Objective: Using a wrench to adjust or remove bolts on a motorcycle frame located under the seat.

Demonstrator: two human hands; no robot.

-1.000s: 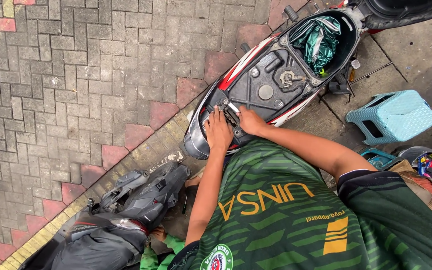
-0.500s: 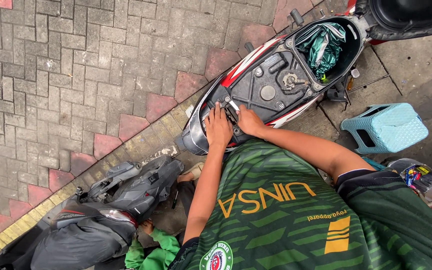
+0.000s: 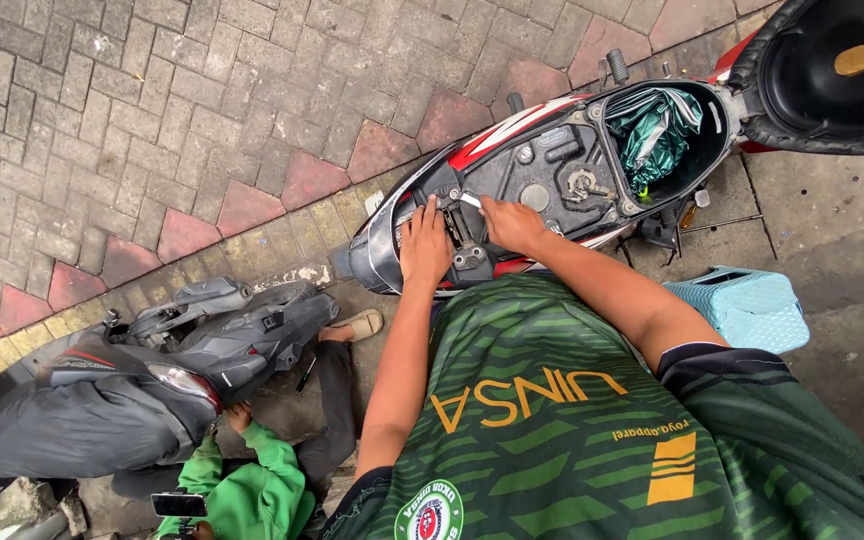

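A: Where does the view look from?

B: There is one camera, worn on the person's head. It looks almost straight down over the green striped shirt (image 3: 572, 430), which fills the lower middle and right of the picture.

A: Which way does it face?

B: Forward and down along both arms, toward the rear of the scooter (image 3: 552, 185) with its raised seat (image 3: 832, 80) at the top right.

A: How near is it?

B: The left hand (image 3: 425, 245) and right hand (image 3: 512, 222) sit near the middle, at arm's reach. The brick paving (image 3: 152, 110) lies farther below, at the upper left.

A: Does another view share any of this?

B: No, this is the only view.
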